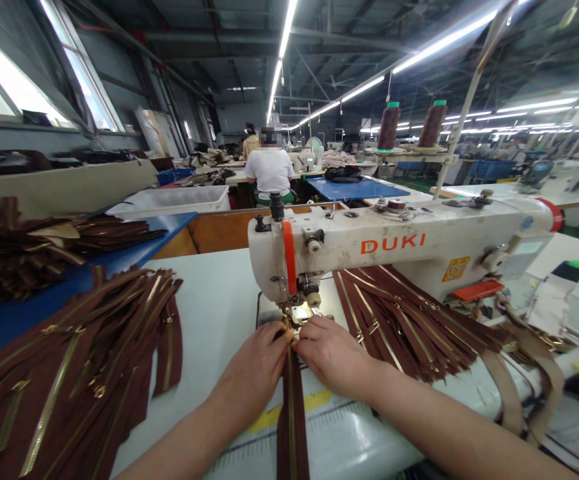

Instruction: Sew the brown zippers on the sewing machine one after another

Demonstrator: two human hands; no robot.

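Note:
A brown zipper (292, 413) with a gold-coloured chain runs up the pale table towards the sewing machine (334, 243), its lower part reaching past the bottom of the view. Just in front of the presser foot, my left hand (262, 350) pinches the zipper from the left side. Opposite it, my right hand (336, 353) grips the zipper's right edge with curled fingers. Both hands are close together, fingertips almost meeting. The zipper's far end, under the needle, is mostly hidden by my fingers.
Brown zippers lie heaped on the left (69, 373) and fanned out under the machine arm (409, 327). Another pile (44, 247) rests on a blue surface. Two thread cones (389, 127) stand behind the machine. A person in a white shirt (270, 170) sits ahead.

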